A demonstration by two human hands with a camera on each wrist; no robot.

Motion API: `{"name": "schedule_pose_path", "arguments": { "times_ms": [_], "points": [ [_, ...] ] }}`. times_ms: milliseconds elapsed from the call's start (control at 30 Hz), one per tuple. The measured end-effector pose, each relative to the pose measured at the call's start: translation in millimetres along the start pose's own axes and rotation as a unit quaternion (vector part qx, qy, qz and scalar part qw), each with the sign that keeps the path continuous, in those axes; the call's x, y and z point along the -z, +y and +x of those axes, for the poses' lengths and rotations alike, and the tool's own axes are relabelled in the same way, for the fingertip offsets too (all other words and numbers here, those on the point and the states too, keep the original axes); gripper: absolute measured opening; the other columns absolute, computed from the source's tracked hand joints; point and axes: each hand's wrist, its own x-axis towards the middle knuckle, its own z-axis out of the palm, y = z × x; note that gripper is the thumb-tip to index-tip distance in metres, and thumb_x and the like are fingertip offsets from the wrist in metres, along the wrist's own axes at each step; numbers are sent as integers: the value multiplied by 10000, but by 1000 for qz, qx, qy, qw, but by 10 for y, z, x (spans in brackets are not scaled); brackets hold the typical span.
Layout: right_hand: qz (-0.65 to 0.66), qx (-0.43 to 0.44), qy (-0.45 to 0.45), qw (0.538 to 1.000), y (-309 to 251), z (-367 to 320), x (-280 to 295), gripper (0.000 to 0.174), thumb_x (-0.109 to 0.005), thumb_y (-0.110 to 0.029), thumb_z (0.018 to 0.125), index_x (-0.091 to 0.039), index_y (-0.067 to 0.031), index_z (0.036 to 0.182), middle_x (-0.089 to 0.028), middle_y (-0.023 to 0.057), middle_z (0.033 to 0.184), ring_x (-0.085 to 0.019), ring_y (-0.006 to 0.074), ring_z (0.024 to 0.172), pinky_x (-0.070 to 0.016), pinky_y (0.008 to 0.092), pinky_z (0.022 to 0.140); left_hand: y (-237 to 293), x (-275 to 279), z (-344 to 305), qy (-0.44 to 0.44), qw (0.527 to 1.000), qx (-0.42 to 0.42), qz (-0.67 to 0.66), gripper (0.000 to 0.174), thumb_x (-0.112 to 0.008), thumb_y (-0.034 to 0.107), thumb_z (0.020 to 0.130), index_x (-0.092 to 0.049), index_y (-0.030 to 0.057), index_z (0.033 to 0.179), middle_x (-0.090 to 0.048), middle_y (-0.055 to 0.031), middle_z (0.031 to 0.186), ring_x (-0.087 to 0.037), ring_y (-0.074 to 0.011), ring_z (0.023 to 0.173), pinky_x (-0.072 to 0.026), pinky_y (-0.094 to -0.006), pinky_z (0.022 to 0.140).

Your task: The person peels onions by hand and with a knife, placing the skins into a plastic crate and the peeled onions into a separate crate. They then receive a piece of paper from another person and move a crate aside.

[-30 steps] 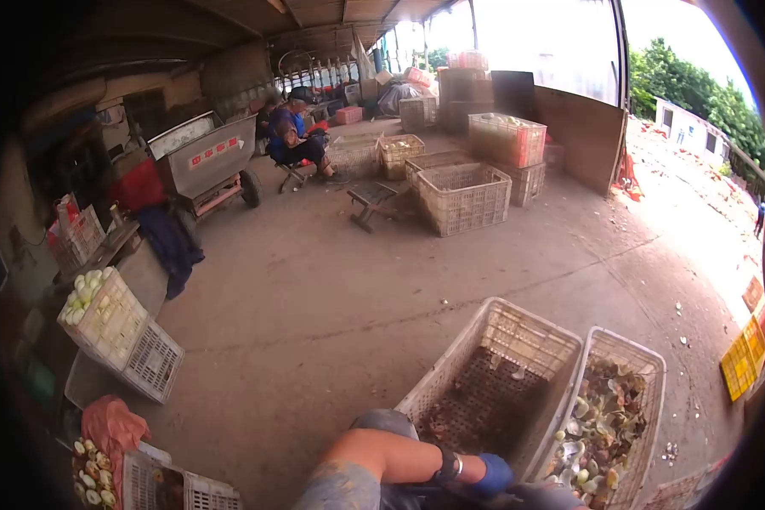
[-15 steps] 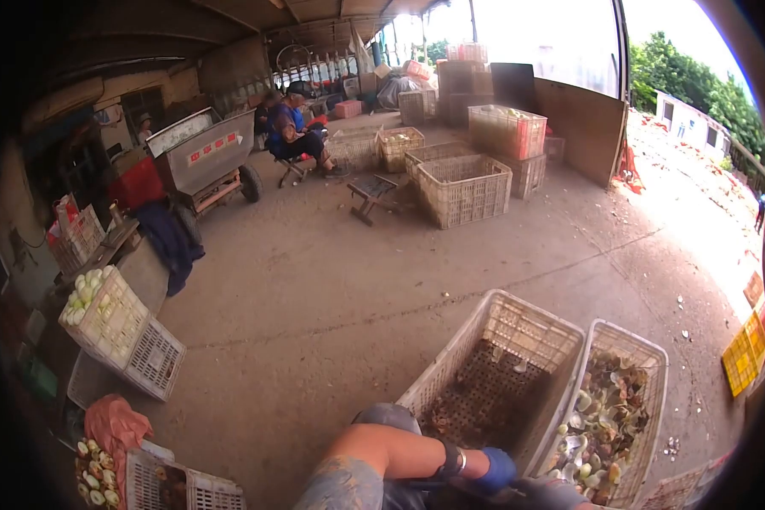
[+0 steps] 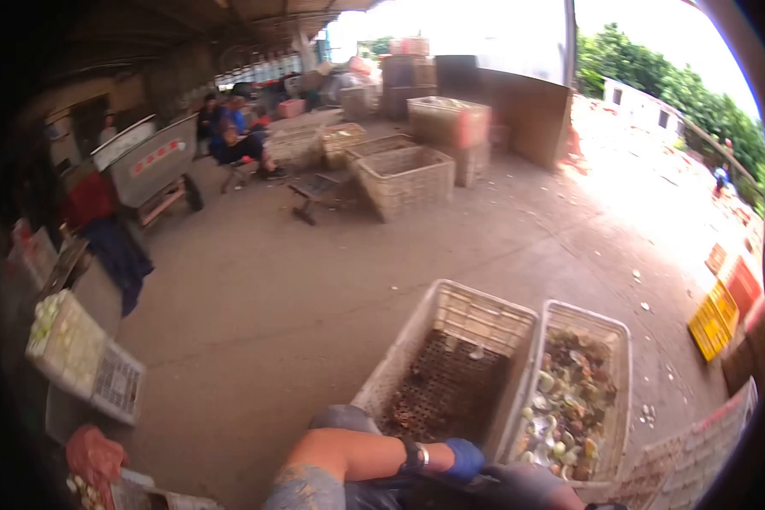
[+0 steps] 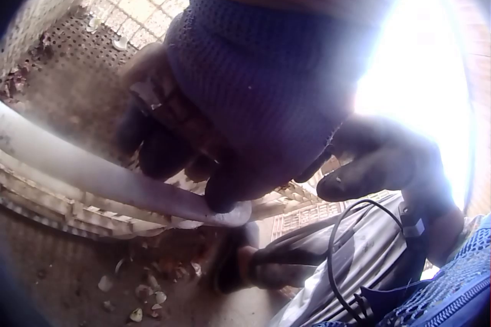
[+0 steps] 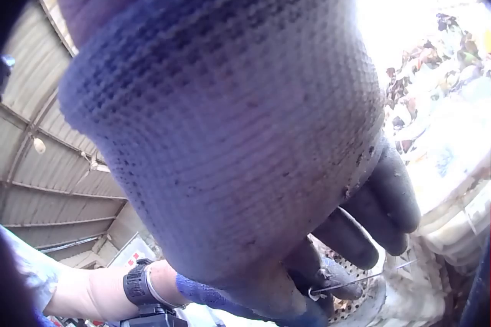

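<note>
Nearest, the left hand [image 3: 463,460], in a blue glove and with a watch [image 3: 415,459] on its wrist, is low in the middle, beside the near rim of a large pale crate [image 3: 486,323]. Its dark fingers are bent and close together; I cannot tell what they clamp, or whether they touch the rim. The right hand [image 5: 253,128], in a dirty white glove, is just beside the left one. Its dark fingers are bent a little and lie side by side; their grip cannot be told. A thin wire-like piece [image 5: 368,277] shows at the fingers, where the two hands come near each other, but which hand bears it is not clear.

The large crate has dark scraps [image 3: 425,395] on its bottom. Just to its right, a narrower crate [image 3: 623,374] bears many peels and pale vegetable pieces [image 3: 569,408].

Near on the left there is a pink-red cloth [image 3: 96,459]; farther, a tilted crate of pale round vegetables [image 3: 66,340]. On the right is a yellow crate [image 3: 712,323].

Far on the left stands a metal cart [image 3: 153,170] with red marks. To its right, a person in blue [image 3: 234,136] sits, and then come a low stool [image 3: 313,189] and a group of pale crates [image 3: 408,183].
</note>
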Motion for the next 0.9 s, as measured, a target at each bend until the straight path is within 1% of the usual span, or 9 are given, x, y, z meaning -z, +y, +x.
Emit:
{"name": "schedule_pose_path", "arguments": {
  "times_ms": [33,67,100,233,400,433,567,800,900],
  "points": [
    [42,22,-63,997,311,181,-119,424,-553,-327,998,-585,-184,1396,-714,191,1145,-692,368,1060,-539,454,943,-48,-44,72,-4,1000,-7,-4,430,-618,445,867,-776,71,1010,-736,-223,988,-712,-416,945,-566,-475,798],
    [-44,170,17,984,942,568,-868,495,-573,-318,974,-522,-187,1449,-710,223,1120,-694,390,1033,-536,478,920,-156,-171,203,-8,1000,-16,-14,502,-601,534,881,-768,102,1077,-732,-218,1040,-705,-413,981,-562,-476,825],
    [91,-57,-15,994,217,130,-32,532,-579,-335,948,-509,-164,1447,-700,237,1166,-673,408,1091,-521,478,946,-123,-68,201,-44,998,36,0,548,-600,603,879,-760,141,1127,-732,-199,1087,-700,-405,1018,-552,-474,878],
    [241,-33,226,943,684,131,-90,692,-613,-337,937,-367,-177,1564,-639,247,1314,-644,367,1186,-514,432,994,-73,229,90,-54,996,36,59,488,-631,546,857,-776,143,1091,-739,-162,1114,-699,-371,1068,-542,-445,926],
    [415,23,488,768,1039,-324,898,866,-758,-233,875,-295,-119,1598,-541,283,1436,-583,333,1292,-497,378,1036,-116,209,55,-65,992,40,98,396,-626,443,859,-771,145,1077,-741,-150,1091,-703,-362,1022,-543,-455,906],
    [339,-56,534,773,891,-642,1222,878,-763,-241,882,-279,-88,1598,-548,294,1419,-573,333,1301,-477,370,1061,-112,214,47,-60,992,43,99,379,-633,419,853,-772,142,1071,-740,-153,1092,-703,-364,1020,-543,-457,904],
    [424,-64,662,615,1119,-1220,1876,923,-769,-218,868,-227,-97,1605,-635,168,1160,-648,224,940,-553,342,753,-2,269,-70,-45,995,42,77,364,-613,346,840,-773,106,1062,-730,-190,1112,-698,-370,1067,-537,-447,945],
    [392,-171,740,519,1287,-1752,2238,825,-762,-188,875,-311,-173,1566,-677,124,1074,-694,222,826,-573,339,615,105,306,-235,-33,995,46,86,364,-616,355,844,-770,131,1086,-724,-176,1146,-688,-368,1088,-530,-444,962],
    [397,-131,754,507,1507,-1816,2268,822,-764,-157,879,-307,-167,1562,-690,135,1045,-696,234,827,-582,355,628,58,252,-272,-32,994,47,96,365,-613,360,850,-770,137,1094,-725,-172,1147,-687,-366,1092,-530,-445,962]
  ]
}}
